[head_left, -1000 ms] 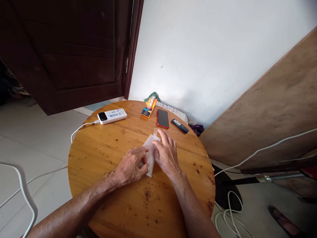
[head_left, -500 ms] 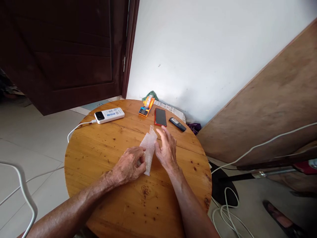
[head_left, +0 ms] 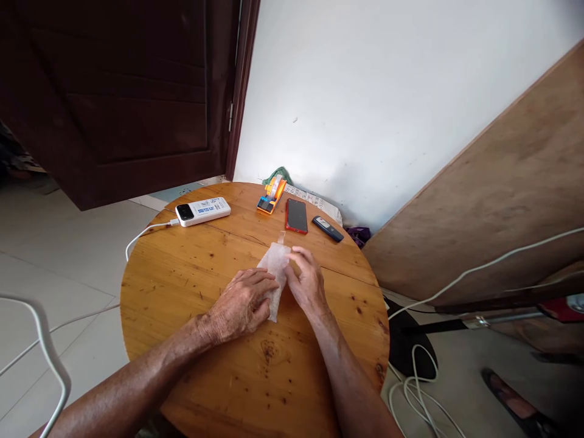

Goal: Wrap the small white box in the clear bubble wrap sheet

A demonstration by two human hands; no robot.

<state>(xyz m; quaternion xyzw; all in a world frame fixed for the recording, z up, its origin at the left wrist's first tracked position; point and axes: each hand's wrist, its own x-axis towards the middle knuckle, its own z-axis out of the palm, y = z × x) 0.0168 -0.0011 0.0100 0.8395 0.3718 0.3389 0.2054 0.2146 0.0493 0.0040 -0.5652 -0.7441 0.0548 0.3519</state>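
Left hand (head_left: 244,300): over our white wrap (head_left: 275,260), grip unclear
Right hand (head_left: 309,285): at wrap's right edge; we can't tell grip

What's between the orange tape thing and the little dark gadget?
A red-edged phone lies flat on the wooden table between the orange tape dispenser and the dark gadget. The head view shows it.

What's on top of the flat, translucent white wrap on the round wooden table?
The left hand lies over part of the wrap, hiding what's beneath. The right hand is at the wrap's right edge; contact there is unclear.
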